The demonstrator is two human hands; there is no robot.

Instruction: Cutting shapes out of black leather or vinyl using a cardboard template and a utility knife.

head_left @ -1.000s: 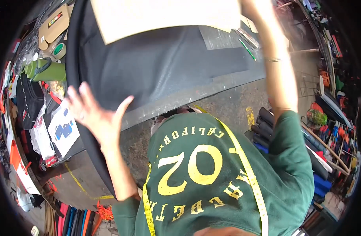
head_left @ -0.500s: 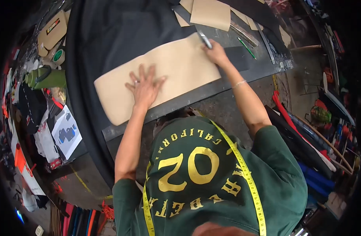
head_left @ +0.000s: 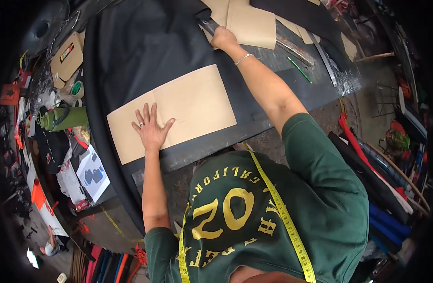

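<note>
A long tan paper pattern piece [head_left: 197,96] lies flat on black fabric [head_left: 145,47] spread over the dark worktable. My left hand [head_left: 152,132] presses on the left part of the pattern with fingers spread. My right hand [head_left: 223,37] reaches to the far side, beyond the pattern's right end, beside other tan paper sheets [head_left: 251,23]. Its fingers are closed around a dark, metallic-looking piece [head_left: 207,26], whose kind I cannot make out. The rest of that piece is covered by the hand.
A green pencil [head_left: 299,70] and a metal ruler [head_left: 325,61] lie on the right. Leftward are a green bottle [head_left: 63,118], a tape roll [head_left: 77,88] and a printed sheet [head_left: 93,174]. A yellow measuring tape [head_left: 282,212] hangs from my neck.
My right hand, earlier at the pattern's far right corner with a silver ribbed tool, has moved away and left. The pattern has shifted slightly left and nearer, with my left hand still on it.
</note>
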